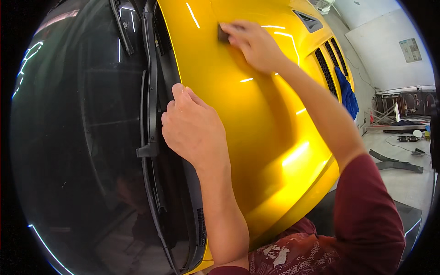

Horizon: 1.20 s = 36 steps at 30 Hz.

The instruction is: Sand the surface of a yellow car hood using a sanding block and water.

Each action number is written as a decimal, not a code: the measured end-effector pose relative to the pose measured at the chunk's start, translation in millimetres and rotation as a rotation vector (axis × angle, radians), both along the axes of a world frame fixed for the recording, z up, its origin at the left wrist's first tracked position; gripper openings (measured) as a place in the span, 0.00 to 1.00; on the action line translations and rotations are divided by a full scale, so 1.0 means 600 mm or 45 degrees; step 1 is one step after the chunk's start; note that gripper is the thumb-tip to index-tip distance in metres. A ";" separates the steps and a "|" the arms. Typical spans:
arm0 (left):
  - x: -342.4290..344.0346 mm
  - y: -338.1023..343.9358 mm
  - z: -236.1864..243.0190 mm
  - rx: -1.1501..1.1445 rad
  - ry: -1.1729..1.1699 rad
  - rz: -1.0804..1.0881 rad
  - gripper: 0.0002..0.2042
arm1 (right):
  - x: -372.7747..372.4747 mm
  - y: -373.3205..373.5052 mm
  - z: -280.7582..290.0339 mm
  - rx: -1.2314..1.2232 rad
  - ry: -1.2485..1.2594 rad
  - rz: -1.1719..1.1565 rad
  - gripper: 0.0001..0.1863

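Observation:
My right hand [259, 46] reaches across a glossy yellow car hood [220, 114]. Its fingers are closed round a small dark block [223, 34], which is pressed to the paint and slightly blurred by motion. Nearer to me, my left hand [195, 126] hovers over or rests by the hood's edge on the windshield side, with fingers curled in and the thumb side up. Whatever it may hold is hidden inside the fist. Beside it runs the black wiper cowl [151, 114].
The dark windshield [82, 128] fills the left, with a wiper arm [121, 30] on it. A blue cloth [347, 94] hangs at the hood's front by black grilles [326, 71]. Black trim pieces [396, 165] lie on the pale floor at right.

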State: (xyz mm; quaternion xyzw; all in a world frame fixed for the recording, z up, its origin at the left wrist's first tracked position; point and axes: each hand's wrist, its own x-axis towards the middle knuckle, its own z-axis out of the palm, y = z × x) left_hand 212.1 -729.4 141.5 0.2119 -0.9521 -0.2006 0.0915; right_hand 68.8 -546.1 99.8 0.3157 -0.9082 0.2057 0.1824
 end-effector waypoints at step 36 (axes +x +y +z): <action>-0.007 0.023 -0.030 0.070 -0.023 -0.030 0.07 | 0.066 0.013 -0.005 0.144 -0.004 -0.024 0.20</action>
